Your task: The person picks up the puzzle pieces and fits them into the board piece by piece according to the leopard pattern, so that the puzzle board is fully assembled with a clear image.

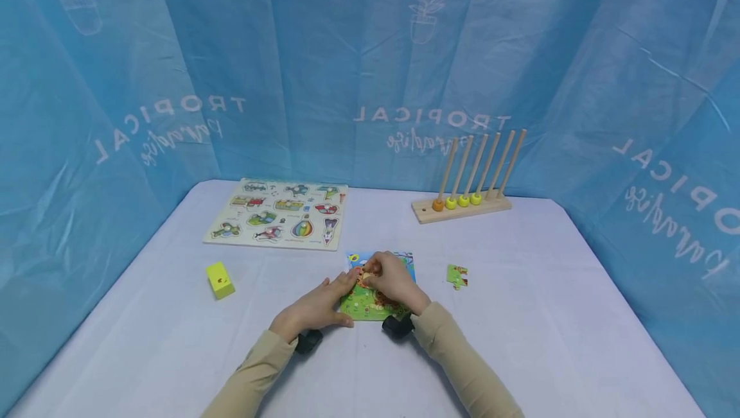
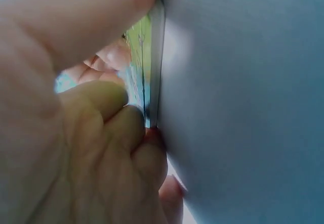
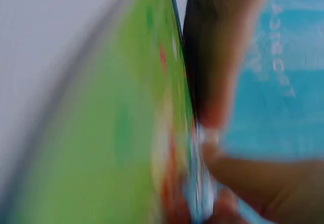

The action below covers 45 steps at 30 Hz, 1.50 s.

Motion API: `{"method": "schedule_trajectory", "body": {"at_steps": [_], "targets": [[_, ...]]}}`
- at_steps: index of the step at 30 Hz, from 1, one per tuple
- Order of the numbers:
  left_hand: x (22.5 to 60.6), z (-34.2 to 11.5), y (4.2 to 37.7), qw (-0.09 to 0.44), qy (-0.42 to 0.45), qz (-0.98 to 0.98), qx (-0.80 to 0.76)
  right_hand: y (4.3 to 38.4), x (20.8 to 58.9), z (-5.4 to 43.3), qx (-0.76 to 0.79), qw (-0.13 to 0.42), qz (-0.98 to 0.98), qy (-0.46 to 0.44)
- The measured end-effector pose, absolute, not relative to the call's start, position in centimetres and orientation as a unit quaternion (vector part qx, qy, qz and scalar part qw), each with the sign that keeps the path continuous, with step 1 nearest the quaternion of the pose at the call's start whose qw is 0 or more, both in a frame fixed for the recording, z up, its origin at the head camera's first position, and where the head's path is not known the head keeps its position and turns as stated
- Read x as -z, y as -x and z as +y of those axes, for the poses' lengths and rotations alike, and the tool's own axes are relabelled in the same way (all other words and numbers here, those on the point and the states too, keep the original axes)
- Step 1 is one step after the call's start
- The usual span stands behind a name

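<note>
A colourful jigsaw puzzle (image 1: 361, 309) with a green and blue animal picture lies flat at the middle of the table. My left hand (image 1: 318, 304) rests along its left edge, fingers stretched over the board and thumb apart near the lower corner. In the left wrist view, those fingers (image 2: 134, 128) lie against the board's edge (image 2: 156, 72). Over the puzzle's upper middle, my right hand (image 1: 394, 280) bends its thumb and forefinger together on a puzzle piece, mostly hidden by the fingertips (image 3: 210, 115). A loose puzzle piece (image 1: 457, 277), green with some orange, lies to the right.
A wooden peg board (image 1: 274, 216) with vehicle pictures lies at the back left. Nearer, a yellow block (image 1: 220, 280) sits at the left. A wooden bead rack (image 1: 462, 211) with upright rods stands at the back right. Blue curtains (image 1: 370, 71) surround the table.
</note>
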<state>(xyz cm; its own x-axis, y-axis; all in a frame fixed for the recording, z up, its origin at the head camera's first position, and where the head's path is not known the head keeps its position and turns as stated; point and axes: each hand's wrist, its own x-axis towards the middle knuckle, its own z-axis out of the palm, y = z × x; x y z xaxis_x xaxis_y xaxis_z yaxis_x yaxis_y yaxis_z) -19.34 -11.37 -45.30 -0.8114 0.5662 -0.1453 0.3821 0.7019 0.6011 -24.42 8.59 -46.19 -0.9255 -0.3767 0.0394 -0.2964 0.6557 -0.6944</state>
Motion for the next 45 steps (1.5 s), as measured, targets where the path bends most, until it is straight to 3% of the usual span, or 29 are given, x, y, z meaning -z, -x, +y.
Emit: {"method": "schedule_trajectory", "body": {"at_steps": [4,11,16,22,28,34,45], "targets": [[45.4,-11.2,19.2,0.167,-0.261,0.910,-0.277,24.8,46.2,11.3,0.428,0.082,0.883,0.176],[45.3,-11.5,19.4,0.161,-0.253,0.916,-0.267,25.0,45.8,19.6,0.413,0.032,0.907,0.072],[45.3,-11.8,19.3,0.164,-0.244,0.917,-0.268,24.9,46.1,24.3,0.388,0.057,0.918,0.059],[45.4,-11.7,19.3,0.161,-0.245,0.916,-0.275,24.7,45.7,25.1,0.373,0.074,0.919,0.099],[45.3,-11.5,19.2,0.161,-0.247,0.913,-0.280,24.3,44.7,24.9,0.329,0.087,0.937,0.078],[45.1,-11.3,19.0,0.162,-0.246,0.914,-0.280,23.6,43.9,26.6,0.344,0.127,0.929,0.040],[45.0,-11.1,19.1,0.163,-0.251,0.912,-0.280,22.3,42.5,29.6,0.342,0.206,0.913,0.082]]}}
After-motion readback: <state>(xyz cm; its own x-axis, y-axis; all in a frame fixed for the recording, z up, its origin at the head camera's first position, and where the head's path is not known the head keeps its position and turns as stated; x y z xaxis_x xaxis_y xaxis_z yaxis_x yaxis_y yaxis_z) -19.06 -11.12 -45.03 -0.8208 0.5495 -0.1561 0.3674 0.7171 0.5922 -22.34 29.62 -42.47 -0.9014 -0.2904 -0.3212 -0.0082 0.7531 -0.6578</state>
